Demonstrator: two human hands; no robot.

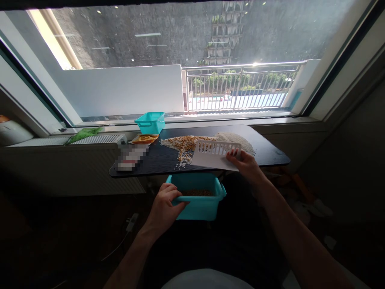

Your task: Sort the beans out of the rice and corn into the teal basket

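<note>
The right hand [244, 162] pinches the right end of the card [207, 159], its long axis left to right; the grain [186, 142] lies beyond it on the table [267, 150], nearer this hand than the left hand [167, 198], curled over the near rim of the bin [197, 208]

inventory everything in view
table: 1, black, centre
near tub: 1, turquoise, before table
far tub: 1, turquoise, by window
kernels: many, golden, on table
white grains: many, white, on table
slotted sheet: 1, white, over table
orange item: 1, orange, table's left
pixelated item: 1, pale, table's left
cloth: 1, green, on radiator
radiator: 1, white, left
railing: 1, silver, outside
left hand: 1, bare, gripping near tub
right hand: 1, bare, holding slotted sheet
</note>
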